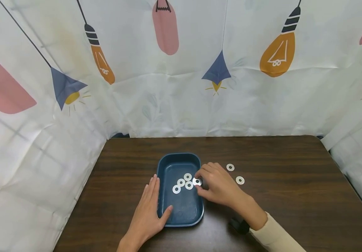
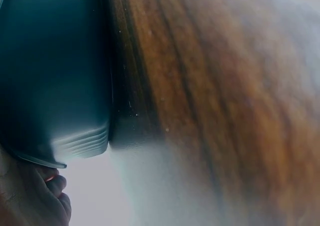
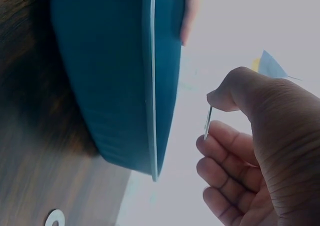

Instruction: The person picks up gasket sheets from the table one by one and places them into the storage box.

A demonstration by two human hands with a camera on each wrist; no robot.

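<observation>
A: Start with the right hand (image 1: 215,182) — grasping anything?

B: Yes, pinching a flat, silvery, ring-shaped washer (image 1: 194,181) between thumb and fingertips, by the right long side of a deep-blue, rounded rectangular tray (image 1: 182,211), apparently plastic.

A: And with the left hand (image 1: 147,210)?

B: Grasping nothing. Resting straight fingers along the outside of the tray's left long wall, with the thumb across the rim toward the near end.

A: Tell the relation to watch.

B: Judge it to be the gap between held washer and tray. Seen edge-on from the right wrist, roughly parallel to the rim and apparently higher, not touching it. Lying between both hands, with the long axis running away from the body. Hard to tell the height above the tray floor.

A: Any others?

B: Count four matching washers (image 1: 178,182) on the tray floor, left of the pinched one. Add two loose washers (image 1: 227,167) to the right, outside the tray — nearer to the right hand.

A: Then the surface and the room?

B: Note a dark wood-grain table (image 1: 278,168) underneath. Behind it and along the sides, see a white cloth backdrop (image 1: 181,105) printed with orange bulbs and blue lamps.
</observation>
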